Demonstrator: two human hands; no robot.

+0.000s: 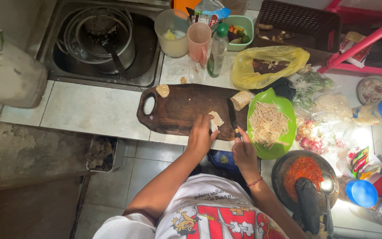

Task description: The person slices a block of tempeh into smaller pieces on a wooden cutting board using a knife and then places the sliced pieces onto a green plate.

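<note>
On the dark wooden cutting board (177, 108), the left hand (201, 136) pinched a pale tempeh slab (215, 119) while the right hand (244, 152) gripped a black-handled knife (233, 117). Right of the board, a green plate (261, 99) already held many cut strips; two blocks remained uncut, by my judgement. Beyond the plate lay a small red-and-green sachet (359, 160).

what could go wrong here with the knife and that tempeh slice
1. The left hand pins the small tempeh piece right beside the knife in the right hand; its fingers sit close to the blade and might get nicked.
2. The cutting board reaches the counter's front edge, so hard pressure could tip or shift it.
3. The green plate of cut strips overhangs that edge and could be knocked off.
</note>
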